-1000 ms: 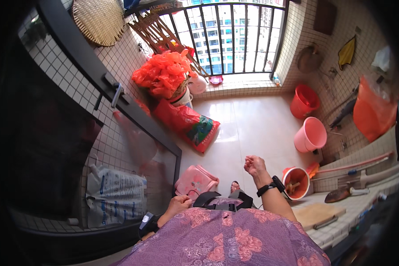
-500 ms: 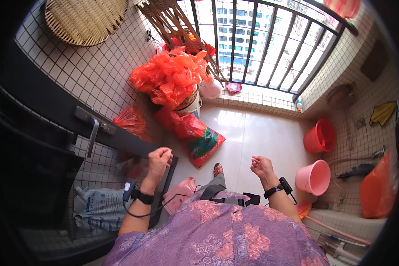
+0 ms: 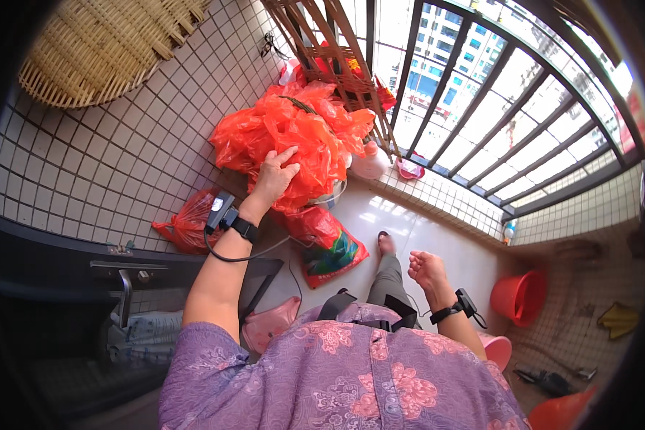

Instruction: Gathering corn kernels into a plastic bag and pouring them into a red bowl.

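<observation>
My left hand (image 3: pixel 274 178) reaches forward over a heap of crumpled orange-red plastic bags (image 3: pixel 304 136). Its fingers are extended and slightly apart with nothing gripped; whether the fingertips touch the plastic I cannot tell. The heap sits on top of a pale bucket (image 3: pixel 331 195), mostly hidden beneath it. In front of the bucket lies a filled red and green sack (image 3: pixel 330 251). Above the floor, to the right of my body, my right hand (image 3: pixel 428 271) is held with curled fingers and nothing visible in it.
A wooden rack (image 3: pixel 340 54) leans by the railing (image 3: pixel 473 107). On the left are a woven tray (image 3: pixel 107 50), a tied red bag (image 3: pixel 193 222) and a dark door with a handle (image 3: pixel 125 297). A red bucket (image 3: pixel 505 297) and pink bucket (image 3: pixel 496 349) stand right; a pink stool-like item (image 3: pixel 272 322) is close by.
My left hand has moved forward from beside the door to the plastic bags, and its fingers have opened. I have stepped closer to the heap. The right hand stays curled.
</observation>
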The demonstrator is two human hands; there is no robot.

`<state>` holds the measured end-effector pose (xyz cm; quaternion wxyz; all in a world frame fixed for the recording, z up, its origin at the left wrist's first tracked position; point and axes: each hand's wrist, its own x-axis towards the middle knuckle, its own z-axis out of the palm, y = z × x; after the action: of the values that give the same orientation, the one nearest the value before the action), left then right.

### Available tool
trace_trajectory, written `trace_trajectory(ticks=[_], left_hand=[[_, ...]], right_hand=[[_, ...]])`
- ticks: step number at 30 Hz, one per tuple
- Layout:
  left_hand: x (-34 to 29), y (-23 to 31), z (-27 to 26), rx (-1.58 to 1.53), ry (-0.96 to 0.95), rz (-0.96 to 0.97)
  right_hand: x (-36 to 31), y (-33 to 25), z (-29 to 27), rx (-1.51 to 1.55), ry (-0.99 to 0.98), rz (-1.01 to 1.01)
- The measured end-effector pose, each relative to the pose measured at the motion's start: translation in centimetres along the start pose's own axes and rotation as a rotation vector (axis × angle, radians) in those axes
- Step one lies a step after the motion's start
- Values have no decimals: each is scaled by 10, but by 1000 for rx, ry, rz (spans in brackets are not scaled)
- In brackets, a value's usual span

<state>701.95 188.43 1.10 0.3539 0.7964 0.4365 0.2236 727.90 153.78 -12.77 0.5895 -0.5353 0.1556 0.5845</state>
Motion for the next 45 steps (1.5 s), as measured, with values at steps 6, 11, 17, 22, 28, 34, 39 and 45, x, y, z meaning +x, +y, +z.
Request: trace_trajectory(ticks=[6,11,17,22,28,34,39,45], left_hand=[[81,13,62,38,-10,-218],[105,18,105,288,30,-331],[113,21,119,160,249,-442],[125,30,113,112,469,-516],[215,37,82,-49,762,-674],[226,29,62,-409,683,-481],[220,41,63,761,368,-434],[334,45,44,387,553,-122]], right_hand=[[117,-161,67,-258,-151,72],[184,-249,115,-466,-270,184],[228,-282,157,-636,-343,307],[241,-280,189,-683,-395,391],[257,-283,213,-762,-440,394],[262,-304,212,-683,-373,410],[300,-333,203,-681,-330,379],[325,-348,215,-673,-302,329]])
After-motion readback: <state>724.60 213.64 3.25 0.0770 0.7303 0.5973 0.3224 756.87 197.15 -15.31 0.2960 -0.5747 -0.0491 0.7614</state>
